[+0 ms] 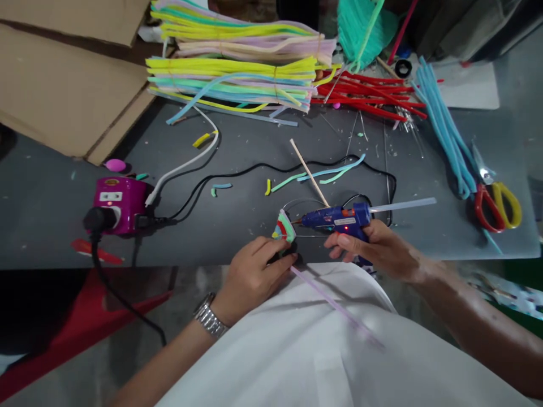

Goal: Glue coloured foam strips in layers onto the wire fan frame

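Note:
My left hand, with a metal watch at the wrist, is closed on a small pipe-cleaner piece striped in green, red, blue and yellow. A long lilac pipe cleaner trails from under that hand across the white clothing. In my right hand is a blue glue gun, its small light glowing red and a clear glue stick poking out of its back. The gun's nozzle points left, close against the striped piece; whether it touches cannot be told.
Bundled pipe cleaners lie at the back, with red ones beside them. Blue pipe cleaners and scissors are on the right. A purple power adapter with cords stands left, near cardboard. A wooden stick lies behind the gun.

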`<state>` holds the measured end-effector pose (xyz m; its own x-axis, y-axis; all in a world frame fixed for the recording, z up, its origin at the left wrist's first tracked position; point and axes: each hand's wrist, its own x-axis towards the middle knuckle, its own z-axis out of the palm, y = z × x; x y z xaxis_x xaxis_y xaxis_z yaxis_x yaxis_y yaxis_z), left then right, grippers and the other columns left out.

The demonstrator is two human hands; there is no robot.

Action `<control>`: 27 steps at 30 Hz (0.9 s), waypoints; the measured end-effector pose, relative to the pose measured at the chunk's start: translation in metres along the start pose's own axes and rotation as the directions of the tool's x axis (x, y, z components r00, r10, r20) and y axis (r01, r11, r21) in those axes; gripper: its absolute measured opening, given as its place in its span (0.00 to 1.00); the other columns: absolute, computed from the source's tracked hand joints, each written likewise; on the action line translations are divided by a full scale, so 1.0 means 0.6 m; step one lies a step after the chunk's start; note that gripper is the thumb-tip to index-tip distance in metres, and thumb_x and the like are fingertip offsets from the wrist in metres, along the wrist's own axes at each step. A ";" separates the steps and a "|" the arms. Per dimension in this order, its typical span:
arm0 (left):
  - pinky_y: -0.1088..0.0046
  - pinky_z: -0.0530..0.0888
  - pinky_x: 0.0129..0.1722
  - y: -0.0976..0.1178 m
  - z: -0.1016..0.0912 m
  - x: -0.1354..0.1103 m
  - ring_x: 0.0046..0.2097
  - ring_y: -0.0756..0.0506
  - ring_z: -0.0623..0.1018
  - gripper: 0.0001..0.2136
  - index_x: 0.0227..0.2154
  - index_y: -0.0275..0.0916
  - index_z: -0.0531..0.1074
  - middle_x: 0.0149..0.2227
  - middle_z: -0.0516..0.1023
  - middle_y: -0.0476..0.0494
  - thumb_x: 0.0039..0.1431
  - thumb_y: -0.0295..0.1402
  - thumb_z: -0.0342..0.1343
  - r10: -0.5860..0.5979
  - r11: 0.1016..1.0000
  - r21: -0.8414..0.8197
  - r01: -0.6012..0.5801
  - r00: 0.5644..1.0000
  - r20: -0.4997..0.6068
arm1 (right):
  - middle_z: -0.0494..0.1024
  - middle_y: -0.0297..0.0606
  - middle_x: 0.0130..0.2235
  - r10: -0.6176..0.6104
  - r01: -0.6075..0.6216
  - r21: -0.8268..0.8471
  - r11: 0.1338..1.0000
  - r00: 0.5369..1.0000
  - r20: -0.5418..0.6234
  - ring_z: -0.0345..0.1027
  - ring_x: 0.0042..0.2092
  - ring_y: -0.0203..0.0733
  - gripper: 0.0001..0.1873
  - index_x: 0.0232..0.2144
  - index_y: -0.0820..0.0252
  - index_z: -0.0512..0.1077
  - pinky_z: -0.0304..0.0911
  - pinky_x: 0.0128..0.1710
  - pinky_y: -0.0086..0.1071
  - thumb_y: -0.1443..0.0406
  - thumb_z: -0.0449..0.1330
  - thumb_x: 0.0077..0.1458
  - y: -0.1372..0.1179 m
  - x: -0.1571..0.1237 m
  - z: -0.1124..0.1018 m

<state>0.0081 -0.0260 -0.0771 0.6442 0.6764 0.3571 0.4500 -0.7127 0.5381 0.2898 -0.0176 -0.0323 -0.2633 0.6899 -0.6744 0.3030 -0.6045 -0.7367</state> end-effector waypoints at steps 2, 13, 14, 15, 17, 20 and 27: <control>0.64 0.77 0.37 -0.001 0.001 -0.001 0.41 0.42 0.77 0.09 0.46 0.35 0.77 0.46 0.81 0.34 0.63 0.25 0.61 0.027 1.000 0.008 -0.027 0.999 0.027 | 0.85 0.47 0.43 0.002 -0.001 0.044 0.999 1.000 -0.023 0.80 0.44 0.47 0.31 0.41 0.62 0.82 0.75 0.37 0.33 0.41 0.64 0.55 0.003 0.000 0.009; 0.64 0.78 0.40 0.007 -0.010 0.003 0.44 0.42 0.77 0.13 0.49 0.38 0.77 0.51 0.77 0.33 0.63 0.24 0.58 -0.032 0.999 0.018 0.031 0.997 0.072 | 0.84 0.43 0.39 -0.056 0.058 0.060 0.997 0.998 -0.028 0.78 0.42 0.47 0.26 0.40 0.58 0.81 0.73 0.34 0.33 0.43 0.65 0.56 0.014 -0.011 0.016; 0.64 0.78 0.43 0.008 -0.012 0.004 0.46 0.42 0.78 0.14 0.51 0.38 0.76 0.52 0.76 0.33 0.64 0.23 0.57 -0.085 0.995 -0.039 0.087 0.995 0.053 | 0.83 0.42 0.38 -0.078 0.080 0.046 0.996 0.996 -0.033 0.77 0.40 0.45 0.25 0.37 0.59 0.80 0.72 0.33 0.32 0.43 0.65 0.56 0.017 -0.016 0.014; 0.65 0.78 0.46 0.009 -0.013 0.006 0.48 0.43 0.78 0.15 0.52 0.38 0.75 0.51 0.76 0.34 0.64 0.22 0.55 -0.145 0.985 -0.095 0.147 0.989 0.032 | 0.82 0.42 0.36 -0.102 0.103 0.027 0.994 0.994 -0.042 0.76 0.37 0.43 0.25 0.35 0.59 0.80 0.71 0.33 0.32 0.43 0.64 0.57 0.020 -0.020 0.013; 0.67 0.76 0.49 0.009 -0.015 0.013 0.49 0.44 0.78 0.15 0.51 0.39 0.75 0.49 0.76 0.38 0.65 0.21 0.53 -0.272 0.951 -0.156 0.267 0.962 -0.008 | 0.81 0.41 0.34 -0.154 0.153 -0.015 0.988 0.985 -0.076 0.72 0.33 0.39 0.25 0.32 0.59 0.79 0.69 0.32 0.32 0.43 0.63 0.59 0.025 -0.028 0.010; 0.68 0.76 0.45 0.003 -0.013 0.031 0.44 0.45 0.78 0.09 0.46 0.40 0.76 0.44 0.76 0.42 0.64 0.26 0.58 -0.384 0.919 -0.099 0.382 0.923 0.001 | 0.80 0.40 0.32 -0.181 0.172 -0.070 0.983 0.974 -0.135 0.70 0.30 0.38 0.26 0.34 0.60 0.80 0.66 0.30 0.32 0.43 0.61 0.60 0.029 -0.035 0.012; 0.67 0.75 0.36 0.000 -0.013 0.060 0.38 0.45 0.78 0.11 0.44 0.42 0.77 0.46 0.74 0.42 0.58 0.28 0.63 -0.504 0.863 0.122 0.490 0.851 0.146 | 0.76 0.36 0.28 -0.105 0.077 -0.167 0.983 0.981 -0.161 0.67 0.29 0.38 0.27 0.29 0.60 0.76 0.59 0.26 0.29 0.42 0.61 0.59 0.041 -0.046 0.026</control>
<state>0.0267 -0.0003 -0.0584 0.4120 0.9078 -0.0783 0.7793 -0.3065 0.5465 0.2903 -0.0576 -0.0324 -0.1426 0.8044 -0.5768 0.4309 -0.4742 -0.7678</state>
